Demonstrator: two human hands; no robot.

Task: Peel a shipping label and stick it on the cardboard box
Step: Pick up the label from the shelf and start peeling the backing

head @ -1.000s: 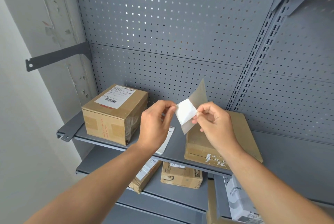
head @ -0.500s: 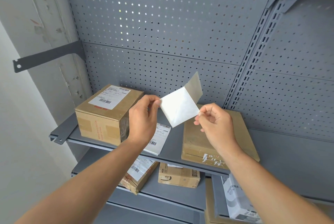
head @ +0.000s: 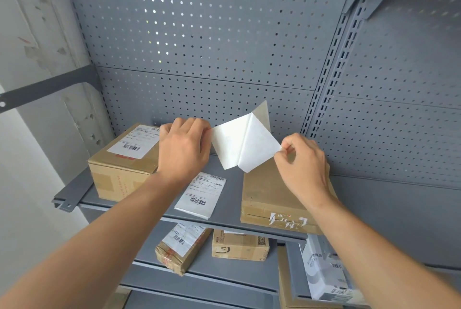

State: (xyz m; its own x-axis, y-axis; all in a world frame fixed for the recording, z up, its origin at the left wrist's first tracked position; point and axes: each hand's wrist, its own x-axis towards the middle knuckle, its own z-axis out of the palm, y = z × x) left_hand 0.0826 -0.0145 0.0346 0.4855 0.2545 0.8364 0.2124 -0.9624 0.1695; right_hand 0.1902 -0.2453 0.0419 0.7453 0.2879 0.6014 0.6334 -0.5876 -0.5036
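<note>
A white shipping label (head: 228, 145) is stretched in the air between my hands, half peeled from its backing sheet (head: 259, 144). My left hand (head: 183, 149) pinches the label's left corner. My right hand (head: 303, 162) pinches the backing's right corner. Only blank white sides face me; a grey corner of the sheet sticks up behind. Below and under my right hand lies a flat cardboard box (head: 268, 199) on the grey shelf (head: 229, 206), its top bare of labels, with torn white tape on its front edge.
A taller cardboard box (head: 117, 171) with a printed label stands at the shelf's left end. A stack of printed labels (head: 200, 194) lies between the two boxes. Lower shelves hold more parcels (head: 239, 245) and a white carton (head: 324, 273). Perforated grey panel behind.
My hands have pulled apart, the left going left and the right going right. The label has peeled much further off its backing and now spreads wide between them.
</note>
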